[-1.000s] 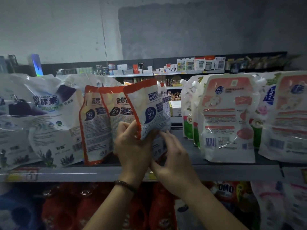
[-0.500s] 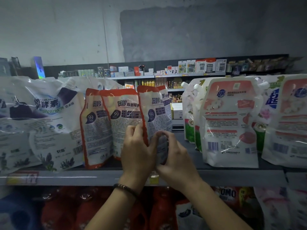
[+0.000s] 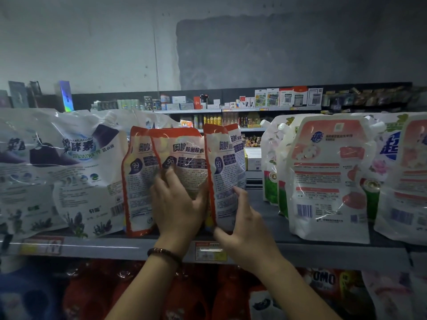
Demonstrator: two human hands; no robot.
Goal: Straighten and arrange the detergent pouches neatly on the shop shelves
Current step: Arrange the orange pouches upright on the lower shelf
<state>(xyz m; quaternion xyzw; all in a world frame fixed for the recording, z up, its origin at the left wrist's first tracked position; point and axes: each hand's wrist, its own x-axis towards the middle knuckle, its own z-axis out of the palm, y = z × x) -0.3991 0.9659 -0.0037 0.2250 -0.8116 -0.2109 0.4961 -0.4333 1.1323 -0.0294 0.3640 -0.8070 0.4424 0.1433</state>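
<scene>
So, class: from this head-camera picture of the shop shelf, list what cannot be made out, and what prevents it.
Head view only:
- Lower half of the middle red-edged pouch: hidden behind the left hand.
- Bottom corner of the right red-edged pouch: covered by the right hand.
- Leftmost white pouch: cut off by the left edge.
- Price tag on the shelf rail: print too blurred.
- Red bottles below: too dark and blurred.
</scene>
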